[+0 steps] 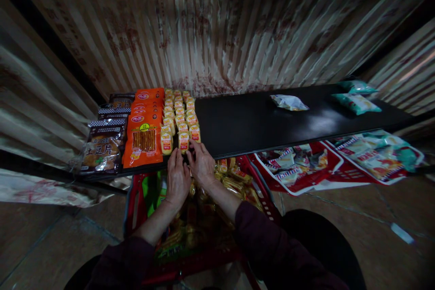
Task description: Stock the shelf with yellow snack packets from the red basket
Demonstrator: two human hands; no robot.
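Both my hands rest at the front edge of a black shelf (272,122). My left hand (177,176) lies palm down with its fingers stretched toward the front packets of several rows of small yellow snack packets (179,115). My right hand (201,163) lies beside it, fingers spread, its fingertips touching the front yellow packets. Nothing sits inside either hand. Orange snack bags (144,127) lie in a column left of the yellow rows. Dark brown snack bags (105,138) lie further left.
Under my arms stands a red shopping basket (136,208) filled with yellow and green packets. On the right of the shelf lie a pale packet (289,102) and two green packets (356,102). Red-edged bags of snacks (299,165) lie on the floor under the shelf. A striped curtain hangs behind.
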